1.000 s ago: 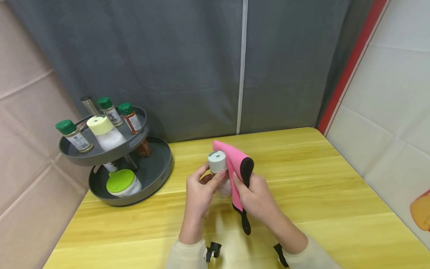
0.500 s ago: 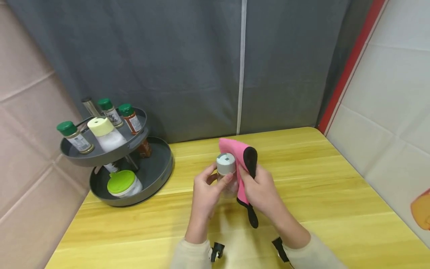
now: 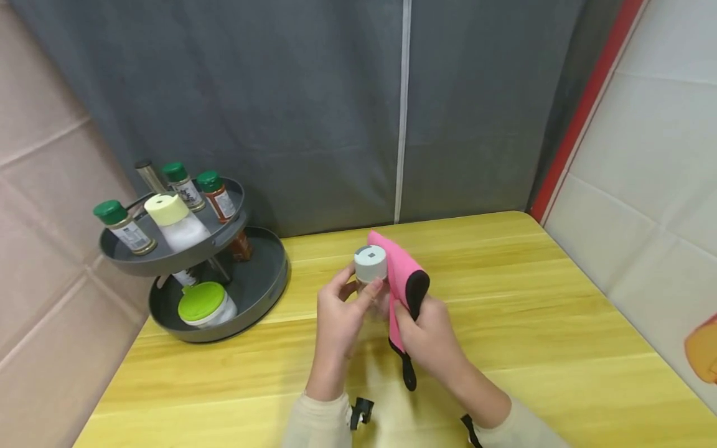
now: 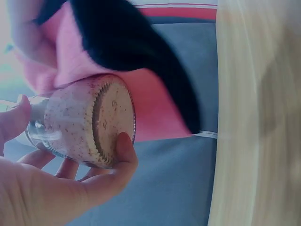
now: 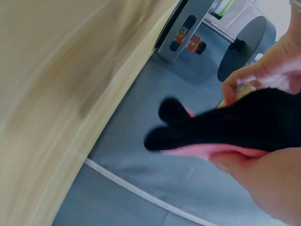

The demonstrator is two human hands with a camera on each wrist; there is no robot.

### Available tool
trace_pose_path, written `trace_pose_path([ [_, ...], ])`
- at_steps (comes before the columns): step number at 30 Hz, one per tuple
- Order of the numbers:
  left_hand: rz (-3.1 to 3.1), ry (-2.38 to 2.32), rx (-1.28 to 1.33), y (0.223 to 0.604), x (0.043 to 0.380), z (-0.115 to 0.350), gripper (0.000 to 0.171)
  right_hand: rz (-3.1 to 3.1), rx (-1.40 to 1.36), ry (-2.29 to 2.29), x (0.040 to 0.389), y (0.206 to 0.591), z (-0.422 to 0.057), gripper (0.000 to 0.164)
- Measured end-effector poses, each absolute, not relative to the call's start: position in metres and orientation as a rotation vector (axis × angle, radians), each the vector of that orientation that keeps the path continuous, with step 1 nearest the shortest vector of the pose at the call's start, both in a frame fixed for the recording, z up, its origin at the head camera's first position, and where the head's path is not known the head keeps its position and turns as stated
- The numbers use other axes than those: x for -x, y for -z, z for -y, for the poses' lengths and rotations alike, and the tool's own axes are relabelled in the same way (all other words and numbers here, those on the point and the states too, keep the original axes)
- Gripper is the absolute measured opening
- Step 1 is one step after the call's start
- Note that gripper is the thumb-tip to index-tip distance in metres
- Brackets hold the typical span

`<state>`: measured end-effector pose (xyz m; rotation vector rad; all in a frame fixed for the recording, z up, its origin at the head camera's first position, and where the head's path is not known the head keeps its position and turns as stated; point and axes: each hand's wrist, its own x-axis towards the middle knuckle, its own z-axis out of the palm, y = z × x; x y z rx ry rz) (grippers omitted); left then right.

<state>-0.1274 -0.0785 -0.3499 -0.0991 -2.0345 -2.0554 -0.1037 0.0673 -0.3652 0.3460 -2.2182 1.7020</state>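
A clear glass seasoning jar (image 3: 370, 264) with a pale lid is gripped by my left hand (image 3: 336, 320), thumb near the lid. In the left wrist view the jar (image 4: 77, 117) shows pale, speckled contents and its ribbed base, with one fingertip on that base. My right hand (image 3: 430, 333) holds a folded pink cloth (image 3: 396, 264) with black trim against the jar's right side. A black loop hangs from the cloth's lower end. From the right wrist, the cloth's dark edge (image 5: 225, 125) covers most of the jar.
A two-tier dark grey turntable rack (image 3: 274, 283) stands at the left. It carries green-capped spice bottles, a yellow-lidded shaker (image 3: 178, 223) and a green-lidded tub (image 3: 204, 305). The wooden tabletop (image 3: 538, 323) meets a grey curtain (image 3: 313, 124) behind.
Both hands, with jar and cloth, shifted right and slightly toward the person, then partly back left and up. The cloth stays against the jar; the rack items have not moved.
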Motion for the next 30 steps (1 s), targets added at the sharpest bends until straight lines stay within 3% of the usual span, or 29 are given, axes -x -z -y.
trace_pose_path([
  [3,2.043,2.018,0.111,0.349,0.127,0.08,0.049,2.337,-0.251,-1.735,0.107,0.363,-0.07,0.005],
  [9,2.036,2.036,0.176,0.351,0.128,0.077,0.047,2.404,-0.078,-1.832,0.113,0.35,-0.073,0.009],
  [19,2.1,2.001,0.188,0.357,0.128,0.068,0.044,2.086,-0.227,-1.853,0.103,0.335,-0.07,0.028],
  [30,2.107,1.974,0.125,0.349,0.129,0.073,0.048,2.256,-0.207,-1.789,0.102,0.357,-0.066,0.02],
])
